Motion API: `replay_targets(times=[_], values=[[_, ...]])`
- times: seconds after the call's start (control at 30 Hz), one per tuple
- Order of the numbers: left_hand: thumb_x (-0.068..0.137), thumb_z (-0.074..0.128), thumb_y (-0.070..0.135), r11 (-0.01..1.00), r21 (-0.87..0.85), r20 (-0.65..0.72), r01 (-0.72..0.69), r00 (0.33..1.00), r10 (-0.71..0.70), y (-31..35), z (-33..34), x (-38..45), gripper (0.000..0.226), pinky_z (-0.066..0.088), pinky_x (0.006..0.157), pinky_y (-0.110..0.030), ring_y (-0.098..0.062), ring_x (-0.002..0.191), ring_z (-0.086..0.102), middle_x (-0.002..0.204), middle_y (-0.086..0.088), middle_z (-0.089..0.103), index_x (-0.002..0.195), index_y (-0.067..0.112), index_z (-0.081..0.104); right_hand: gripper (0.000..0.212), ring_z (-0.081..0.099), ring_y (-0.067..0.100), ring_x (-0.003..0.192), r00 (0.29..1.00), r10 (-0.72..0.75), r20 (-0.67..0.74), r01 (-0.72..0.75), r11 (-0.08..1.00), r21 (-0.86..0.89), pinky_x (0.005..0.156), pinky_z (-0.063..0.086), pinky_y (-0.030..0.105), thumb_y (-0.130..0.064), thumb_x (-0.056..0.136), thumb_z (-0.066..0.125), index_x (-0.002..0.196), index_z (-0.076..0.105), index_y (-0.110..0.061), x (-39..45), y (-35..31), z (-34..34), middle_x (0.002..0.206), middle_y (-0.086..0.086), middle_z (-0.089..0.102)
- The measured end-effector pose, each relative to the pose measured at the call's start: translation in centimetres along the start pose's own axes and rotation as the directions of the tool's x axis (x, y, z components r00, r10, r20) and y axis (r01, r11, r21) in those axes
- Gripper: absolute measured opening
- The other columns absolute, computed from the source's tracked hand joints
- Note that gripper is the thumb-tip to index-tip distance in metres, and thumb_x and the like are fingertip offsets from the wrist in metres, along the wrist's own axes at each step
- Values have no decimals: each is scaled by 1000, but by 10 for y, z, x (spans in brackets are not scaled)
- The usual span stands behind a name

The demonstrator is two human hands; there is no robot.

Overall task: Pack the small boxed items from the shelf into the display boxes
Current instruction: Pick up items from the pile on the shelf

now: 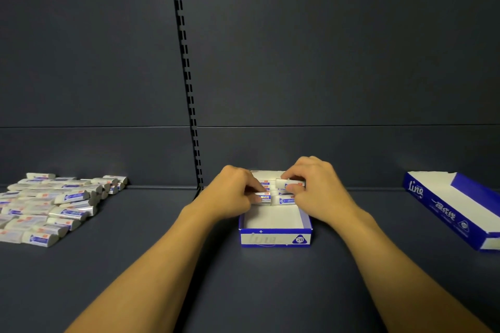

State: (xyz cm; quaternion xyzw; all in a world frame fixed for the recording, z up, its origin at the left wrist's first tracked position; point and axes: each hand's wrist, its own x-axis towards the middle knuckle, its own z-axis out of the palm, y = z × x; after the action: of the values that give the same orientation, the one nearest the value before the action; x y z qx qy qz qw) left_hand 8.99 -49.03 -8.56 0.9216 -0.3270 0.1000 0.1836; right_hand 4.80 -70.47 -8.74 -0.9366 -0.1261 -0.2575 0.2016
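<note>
Left hand (232,192) pinches one small wrapped eraser (263,198), right hand (313,189) pinches another (289,184), both over the far end of the blue display box (274,236), where a few already sit in rows. Erasers look light, firm, sleeves likely slick; best pinched across the long sides. Loose pile (54,205) waits well left on the shelf (162,265); a second display box (457,208) lies right.

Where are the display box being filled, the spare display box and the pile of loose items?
display box (274,236), head view, front wall.
spare display box (443,209), head view, side wall.
loose items (54,205), head view, pile's middle.
</note>
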Motion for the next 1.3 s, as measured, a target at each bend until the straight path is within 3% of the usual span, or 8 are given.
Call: replay_targets(times=[0.23, 0.4, 0.6, 0.83, 0.97, 1.1, 1.3], values=[[86, 79, 27, 999, 3, 5, 40, 999, -40, 8, 0, 2, 21, 58, 85, -26, -8, 88, 67, 104, 6, 76, 107, 23, 80, 16, 55, 9, 98, 1000, 11, -1, -11, 1000, 5, 73, 38, 13, -18, 87, 75, 103, 74, -23, 0, -4, 0, 102, -9, 63], [86, 79, 24, 999, 30, -1, 45, 999, -45, 12, -1, 0, 24, 56, 86, -29, -11, 95, 61, 108, 4, 68, 110, 22, 80, 17, 56, 9, 97, 999, 41, -5, -41, 999, 7, 70, 36, 8, -21, 87, 77, 103, 73, -25, 0, -4, 4, 101, -11, 63], [88, 78, 20, 997, 51, 30, 60, 998, -61, 17, 0, 1, 24, 56, 88, -29, -15, 100, 65, 110, 1, 74, 112, 19, 79, 18, 54, 8, 98, 998, 56, 25, -56, 998, -33, 69, 35, 7, -19, 88, 75, 105, 73, -26, -3, -3, 8, 102, -13, 61], [86, 79, 18, 994, 69, 13, 90, 996, -91, 21, 3, 1, 20, 58, 86, -30, -16, 93, 67, 107, -2, 74, 106, 17, 79, 23, 50, 6, 95, 995, 35, 90, -31, 998, -52, 79, 44, 20, -14, 89, 71, 109, 70, -24, -6, -13, 5, 106, -7, 62], [87, 78, 18, 993, 65, 21, 102, 994, -104, 22, 4, 1, 20, 59, 88, -35, -19, 95, 68, 109, -4, 73, 107, 16, 78, 21, 49, 5, 91, 992, 26, 127, -8, 990, -140, 75, 42, 19, -19, 88, 73, 107, 68, -26, -4, -19, 2, 105, -9, 64], [87, 77, 16, 992, 63, 18, 106, 994, -107, 21, 6, 1, 20, 59, 89, -34, -20, 95, 68, 109, -5, 73, 107, 15, 78, 20, 54, 10, 93, 987, 56, 150, -16, 968, -252, 78, 51, 26, -18, 86, 69, 104, 69, -26, -1, -26, 0, 105, -8, 67], [87, 76, 17, 993, 59, 4, 99, 995, -99, 17, 8, 1, 18, 59, 87, -34, -19, 93, 68, 109, -4, 72, 105, 16, 78, 13, 48, 13, 82, 976, 96, 194, -39, 961, -275, 68, 43, 24, -18, 87, 68, 97, 67, -26, -1, -31, 5, 106, -1, 66]])
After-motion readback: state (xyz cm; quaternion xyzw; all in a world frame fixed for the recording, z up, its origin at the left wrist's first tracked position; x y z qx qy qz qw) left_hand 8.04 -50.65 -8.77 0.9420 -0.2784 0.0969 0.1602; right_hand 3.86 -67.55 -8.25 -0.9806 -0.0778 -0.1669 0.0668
